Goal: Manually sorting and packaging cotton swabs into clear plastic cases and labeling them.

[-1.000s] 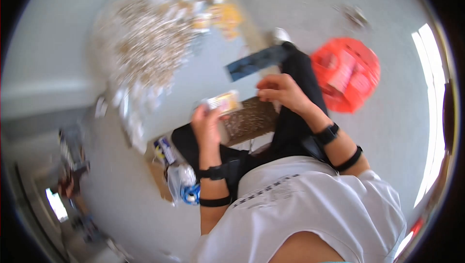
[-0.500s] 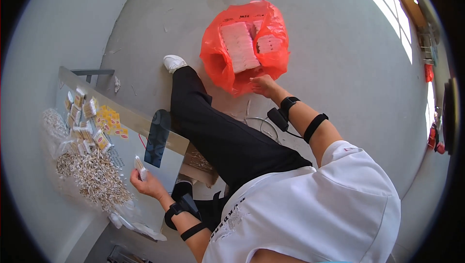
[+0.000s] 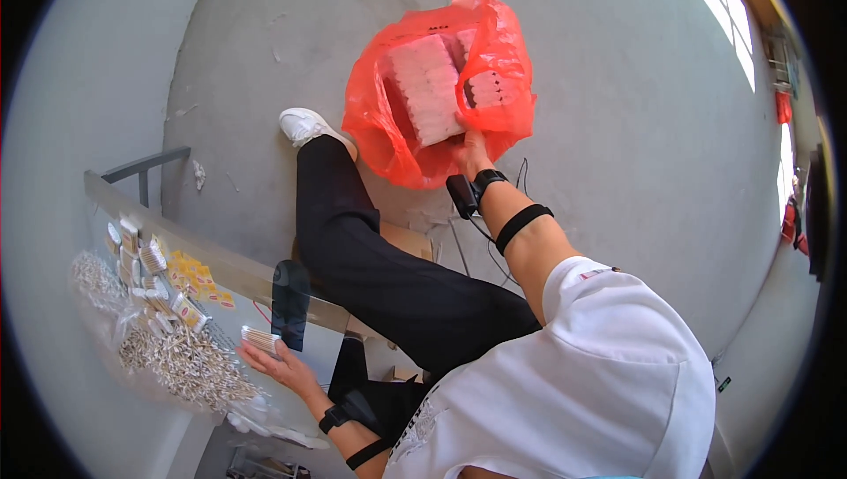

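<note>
My left hand (image 3: 284,368), over the table's edge, holds a small pack of cotton swabs (image 3: 260,339), with the thumb against one end and the other fingers stretched beneath. My right hand (image 3: 475,153) reaches into the near side of a red plastic bag (image 3: 375,139) on the floor. Its fingertips lie against the bag's inner fold beside a block of white packs (image 3: 423,91); the fold partly hides them, so their grip is unclear. More white packs (image 3: 490,89) show at the bag's right.
On the table (image 3: 304,338) at left lie a heap of loose cotton swabs (image 3: 181,360), several small swab packs (image 3: 152,257), yellow printed cards (image 3: 190,272) and clear plastic bags (image 3: 97,280). A dark strip (image 3: 289,303) hangs over its edge. My leg (image 3: 335,188) stretches between table and bag.
My right hand has moved from the bag's near rim further into its opening. My left hand has turned, so the swab pack now lies more level. The whole view has shifted slightly.
</note>
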### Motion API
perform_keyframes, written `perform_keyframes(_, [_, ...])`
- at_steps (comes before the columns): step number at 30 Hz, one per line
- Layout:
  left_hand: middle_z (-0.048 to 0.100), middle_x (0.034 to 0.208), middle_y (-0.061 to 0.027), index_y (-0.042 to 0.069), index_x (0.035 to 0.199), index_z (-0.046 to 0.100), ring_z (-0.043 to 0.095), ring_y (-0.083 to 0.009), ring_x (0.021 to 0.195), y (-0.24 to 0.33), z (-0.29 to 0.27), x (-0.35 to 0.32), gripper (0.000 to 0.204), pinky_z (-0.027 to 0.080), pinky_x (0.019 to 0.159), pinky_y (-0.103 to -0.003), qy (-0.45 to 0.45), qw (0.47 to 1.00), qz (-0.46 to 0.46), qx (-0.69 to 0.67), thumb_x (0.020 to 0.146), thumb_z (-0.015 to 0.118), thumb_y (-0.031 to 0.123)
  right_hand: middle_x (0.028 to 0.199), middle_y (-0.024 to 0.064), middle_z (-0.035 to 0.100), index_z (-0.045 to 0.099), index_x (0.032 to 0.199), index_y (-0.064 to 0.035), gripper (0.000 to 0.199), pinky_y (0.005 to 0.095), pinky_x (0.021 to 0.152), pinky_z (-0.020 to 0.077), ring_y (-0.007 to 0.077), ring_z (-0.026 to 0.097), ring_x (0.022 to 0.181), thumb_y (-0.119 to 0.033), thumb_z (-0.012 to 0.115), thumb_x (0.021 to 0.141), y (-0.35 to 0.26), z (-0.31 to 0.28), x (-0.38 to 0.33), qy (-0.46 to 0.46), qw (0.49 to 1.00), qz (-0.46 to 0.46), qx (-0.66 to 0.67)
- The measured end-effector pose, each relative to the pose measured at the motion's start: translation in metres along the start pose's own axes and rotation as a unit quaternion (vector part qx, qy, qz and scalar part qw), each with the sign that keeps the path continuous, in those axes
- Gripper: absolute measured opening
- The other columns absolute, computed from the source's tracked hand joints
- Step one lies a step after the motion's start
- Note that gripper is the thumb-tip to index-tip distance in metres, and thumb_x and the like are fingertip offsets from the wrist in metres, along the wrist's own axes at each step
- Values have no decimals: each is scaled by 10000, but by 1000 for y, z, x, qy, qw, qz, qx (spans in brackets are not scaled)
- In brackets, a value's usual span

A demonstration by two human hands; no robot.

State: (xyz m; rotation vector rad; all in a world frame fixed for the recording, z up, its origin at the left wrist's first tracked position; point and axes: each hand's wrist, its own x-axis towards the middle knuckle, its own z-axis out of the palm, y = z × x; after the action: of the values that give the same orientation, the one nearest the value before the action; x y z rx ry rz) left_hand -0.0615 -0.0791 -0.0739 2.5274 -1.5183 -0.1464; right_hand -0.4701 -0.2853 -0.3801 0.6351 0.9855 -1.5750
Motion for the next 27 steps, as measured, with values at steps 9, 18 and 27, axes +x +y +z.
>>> perform_keyframes(9, [212,1521,-186,93,1436,373,221,-381,1388,33,-8,32,690,278,1101,-502,134,984,71,95,844,634,330,1095,92,631,551,1172,-49,536,480,957,476,299,585,1031,-82,796,697,-15,15,-29,0,999,-29,40])
perform_keyframes(18, [278,1495,-175,74,1383,428,210,-375,1393,61,-21,20,611,229,1110,-527,164,978,112,65,839,636,261,1140,85,600,512,1218,-55,614,461,1052,404,284,545,1123,-152,780,674,-63,-6,-107,-147,986,41,-66])
perform_keyframes(27, [487,1366,-178,-12,1315,471,414,-349,1294,116,-52,3,522,285,1097,-458,92,966,144,-195,861,653,169,1242,107,587,460,1328,2,753,388,1027,406,243,560,1144,-228,725,662,-137,30,-203,-372,889,83,-254])
